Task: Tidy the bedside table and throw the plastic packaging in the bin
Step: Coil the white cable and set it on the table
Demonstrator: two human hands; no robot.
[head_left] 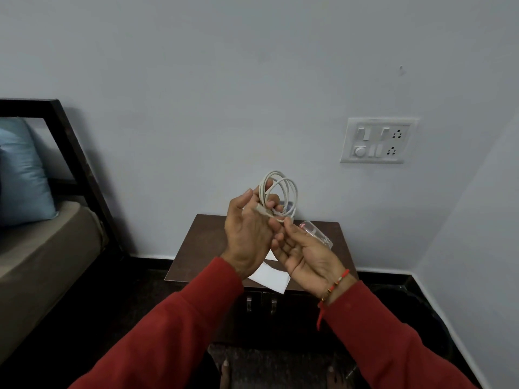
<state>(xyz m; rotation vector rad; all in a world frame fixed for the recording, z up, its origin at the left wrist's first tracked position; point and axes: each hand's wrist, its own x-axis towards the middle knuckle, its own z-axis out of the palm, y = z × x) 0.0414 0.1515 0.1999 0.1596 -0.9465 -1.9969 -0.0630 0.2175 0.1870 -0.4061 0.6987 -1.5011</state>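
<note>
I hold a white cable (pixel 283 189) wound into loops above the dark brown bedside table (pixel 196 242). My left hand (pixel 247 234) grips the loops, with fingers threaded through them. My right hand (pixel 306 256) pinches the cable's lower end just beside the left hand. On the table behind my right hand lies clear plastic packaging (pixel 317 234). A white sheet of paper (pixel 271 277) lies at the table's front edge, partly hidden under my hands.
A bed with a dark frame (pixel 70 147), a brown mattress and a blue pillow (pixel 22 175) stands at the left. A switch and socket panel (pixel 377 140) is on the wall at the right. A dark round bin (pixel 407 307) sits on the floor right of the table.
</note>
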